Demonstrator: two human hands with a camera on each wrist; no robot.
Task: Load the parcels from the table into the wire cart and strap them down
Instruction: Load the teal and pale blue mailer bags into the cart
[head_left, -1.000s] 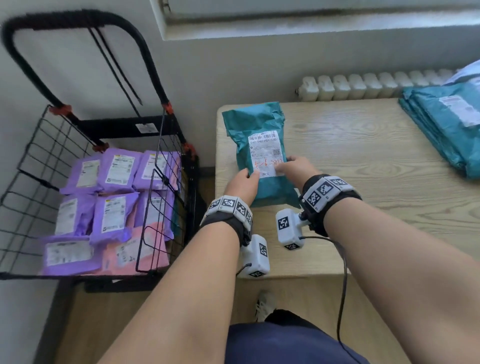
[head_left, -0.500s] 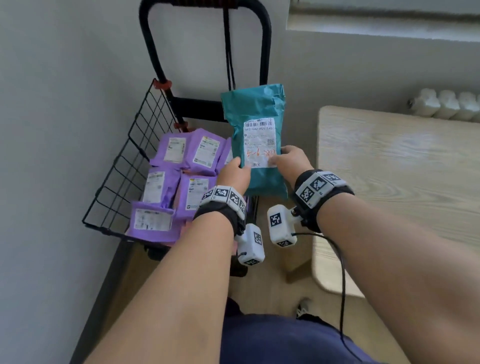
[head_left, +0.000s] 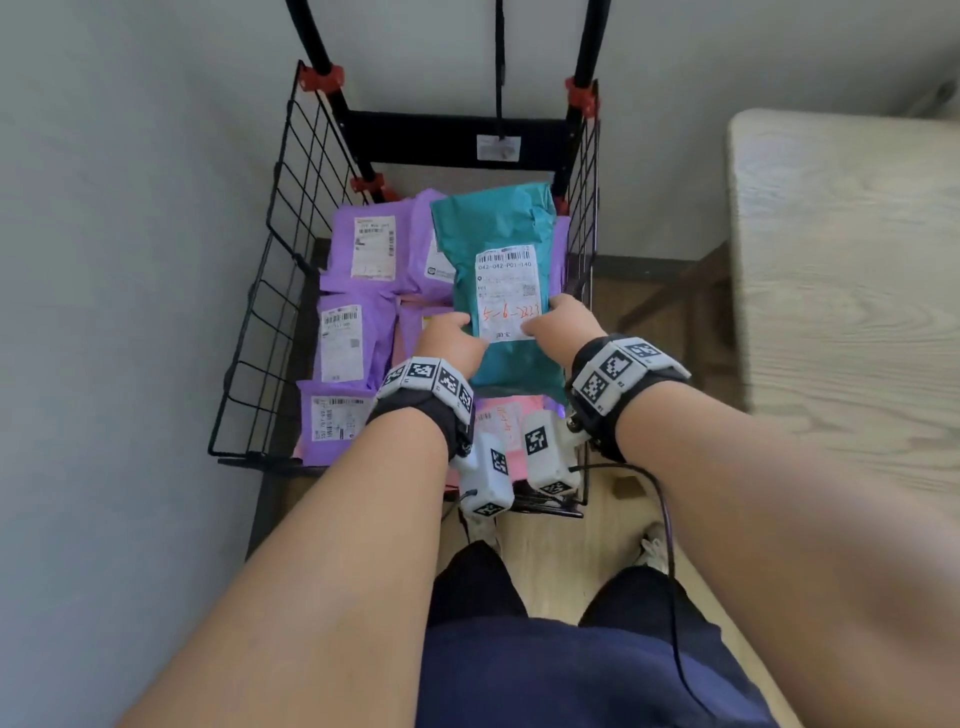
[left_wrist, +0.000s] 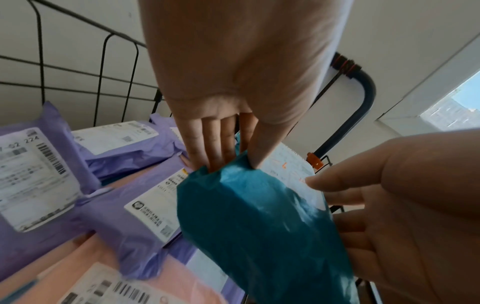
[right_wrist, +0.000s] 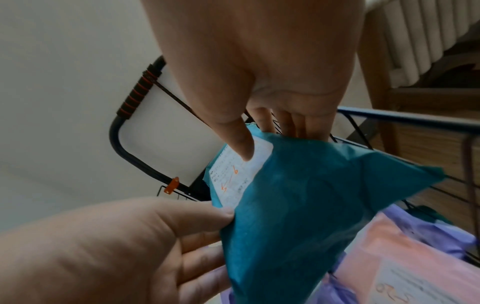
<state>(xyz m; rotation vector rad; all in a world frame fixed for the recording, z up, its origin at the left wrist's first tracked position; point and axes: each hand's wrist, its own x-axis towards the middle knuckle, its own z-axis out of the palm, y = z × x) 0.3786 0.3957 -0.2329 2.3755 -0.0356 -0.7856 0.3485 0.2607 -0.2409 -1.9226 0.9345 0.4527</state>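
Observation:
A teal parcel (head_left: 498, 244) with a white label hangs over the right half of the black wire cart (head_left: 270, 291). My left hand (head_left: 451, 340) grips its near left edge, thumb on top and fingers underneath, and my right hand (head_left: 563, 325) grips its near right edge the same way. In the left wrist view the teal parcel (left_wrist: 259, 226) sits between my left hand (left_wrist: 228, 148) and my right hand (left_wrist: 389, 205). In the right wrist view my thumb presses the label of the teal parcel (right_wrist: 298, 205). Several purple parcels (head_left: 358, 249) and a pink one (head_left: 506, 421) lie in the cart below.
The cart stands against a grey wall on the left, its black handle (head_left: 587, 47) rising at the back with a black strap (head_left: 500, 57) hanging down. The wooden table (head_left: 852, 270) is to the right. My legs and shoes are on the wooden floor (head_left: 571, 535) before the cart.
Both hands have carried the teal parcel from the table leftward until it is over the cart. My view has swung left and down with it.

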